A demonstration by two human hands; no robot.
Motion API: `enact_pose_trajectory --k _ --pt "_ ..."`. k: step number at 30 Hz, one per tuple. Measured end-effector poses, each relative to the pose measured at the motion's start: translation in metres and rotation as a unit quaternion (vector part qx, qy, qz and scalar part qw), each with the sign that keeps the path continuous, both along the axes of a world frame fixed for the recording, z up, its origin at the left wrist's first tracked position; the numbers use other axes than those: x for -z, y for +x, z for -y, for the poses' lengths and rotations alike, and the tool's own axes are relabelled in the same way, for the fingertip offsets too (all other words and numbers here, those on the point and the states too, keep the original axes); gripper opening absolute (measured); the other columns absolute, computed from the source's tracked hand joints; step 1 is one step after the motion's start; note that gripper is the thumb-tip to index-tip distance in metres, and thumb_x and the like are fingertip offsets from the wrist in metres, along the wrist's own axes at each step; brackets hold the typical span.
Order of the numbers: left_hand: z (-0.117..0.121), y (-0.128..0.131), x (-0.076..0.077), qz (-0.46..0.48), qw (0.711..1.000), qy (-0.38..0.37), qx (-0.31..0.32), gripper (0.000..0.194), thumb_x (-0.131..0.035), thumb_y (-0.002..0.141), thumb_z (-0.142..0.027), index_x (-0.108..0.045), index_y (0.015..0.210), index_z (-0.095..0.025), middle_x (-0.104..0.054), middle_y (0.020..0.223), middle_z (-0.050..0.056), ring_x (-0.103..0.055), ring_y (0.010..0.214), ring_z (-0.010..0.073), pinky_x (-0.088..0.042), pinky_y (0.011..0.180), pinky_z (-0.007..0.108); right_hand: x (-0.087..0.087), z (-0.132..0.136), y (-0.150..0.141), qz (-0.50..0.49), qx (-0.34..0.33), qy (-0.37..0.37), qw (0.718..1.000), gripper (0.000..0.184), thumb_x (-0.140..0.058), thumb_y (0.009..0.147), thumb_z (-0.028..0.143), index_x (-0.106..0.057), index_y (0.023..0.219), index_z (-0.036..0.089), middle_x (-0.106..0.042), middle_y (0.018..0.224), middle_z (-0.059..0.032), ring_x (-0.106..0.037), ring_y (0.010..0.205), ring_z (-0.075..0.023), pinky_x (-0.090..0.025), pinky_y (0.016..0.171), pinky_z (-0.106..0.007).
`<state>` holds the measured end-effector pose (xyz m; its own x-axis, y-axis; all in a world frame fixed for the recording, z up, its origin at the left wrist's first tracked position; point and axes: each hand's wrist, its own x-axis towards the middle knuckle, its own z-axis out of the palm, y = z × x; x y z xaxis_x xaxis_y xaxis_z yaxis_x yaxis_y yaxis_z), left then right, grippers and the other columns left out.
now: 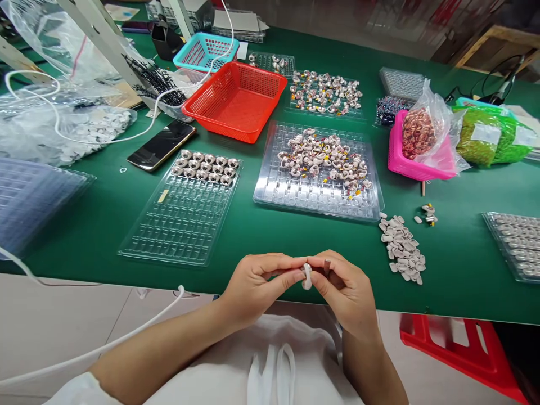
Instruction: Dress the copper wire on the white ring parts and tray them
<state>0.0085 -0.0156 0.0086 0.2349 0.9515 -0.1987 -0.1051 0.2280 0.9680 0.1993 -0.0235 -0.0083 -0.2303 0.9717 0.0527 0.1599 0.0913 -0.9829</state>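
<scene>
My left hand (261, 284) pinches a small rounded white-and-silver part (307, 277) from the left, thumb and index finger at its edge. From the other side, my right hand (348, 289) grips the same part. A short flat brown-grey tool (327, 266) sticks up between the fingers of my right hand; its kind does not show. Both hands are at the table's front edge. Beyond them lies a clear tray (169, 225) with silvery rounded parts (205, 166) in its far rows. A stack of clear trays (291, 197) bears a heap of small white parts with yellow tabs (323, 154).
Loose beige oval caps (403, 247) lie right of my hands. Farther off are a red basket (238, 101), a phone (161, 145), a pink basket (422, 160) with a bag of copper-coloured parts, and another filled tray (517, 242). A white cable (126, 138) crosses the left side.
</scene>
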Motion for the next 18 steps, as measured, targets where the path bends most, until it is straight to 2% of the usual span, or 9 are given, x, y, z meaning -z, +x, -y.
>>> enact_pose_trajectory --k 8,11,15,18 --pt "-0.002 0.003 -0.007 0.050 0.996 -0.075 -0.025 0.012 -0.083 0.075 -0.021 -0.085 0.086 -0.021 -0.083 0.083 0.004 -0.077 0.077 0.0195 -0.062 0.076 0.024 0.004 0.005 -0.004 -0.053 0.044 -0.023 0.997 0.014 -0.069 0.092 0.018 -0.071 0.101 0.029 -0.070 0.089 0.0004 -0.065 0.076 -0.0139 -0.053 0.066 -0.025" --pt "-0.002 0.004 -0.008 0.055 0.993 -0.096 -0.032 0.012 -0.084 0.074 -0.020 -0.085 0.086 -0.021 -0.083 0.080 0.003 -0.077 0.077 0.0179 -0.062 0.076 0.022 0.007 0.006 -0.006 -0.053 0.047 0.030 0.997 0.019 -0.067 0.092 0.013 -0.071 0.101 0.029 -0.070 0.090 0.0000 -0.065 0.078 -0.0146 -0.053 0.065 -0.026" --pt "-0.003 0.004 -0.003 0.075 0.989 -0.124 -0.040 0.011 -0.084 0.075 -0.022 -0.085 0.086 -0.021 -0.082 0.077 0.002 -0.076 0.075 0.0166 -0.062 0.075 0.022 0.012 0.006 -0.008 0.011 0.066 0.139 0.988 0.031 -0.065 0.090 0.005 -0.071 0.109 0.029 -0.071 0.094 -0.0014 -0.066 0.082 -0.0146 -0.052 0.062 -0.025" --pt "-0.005 0.006 0.005 0.097 0.984 -0.142 -0.054 0.011 -0.084 0.077 -0.023 -0.084 0.087 -0.019 -0.083 0.080 0.003 -0.076 0.078 0.0162 -0.061 0.076 0.022 0.014 0.006 -0.012 0.056 0.069 0.184 0.979 0.038 -0.062 0.090 0.003 -0.068 0.118 0.029 -0.069 0.098 -0.0028 -0.066 0.084 -0.0152 -0.053 0.063 -0.026"
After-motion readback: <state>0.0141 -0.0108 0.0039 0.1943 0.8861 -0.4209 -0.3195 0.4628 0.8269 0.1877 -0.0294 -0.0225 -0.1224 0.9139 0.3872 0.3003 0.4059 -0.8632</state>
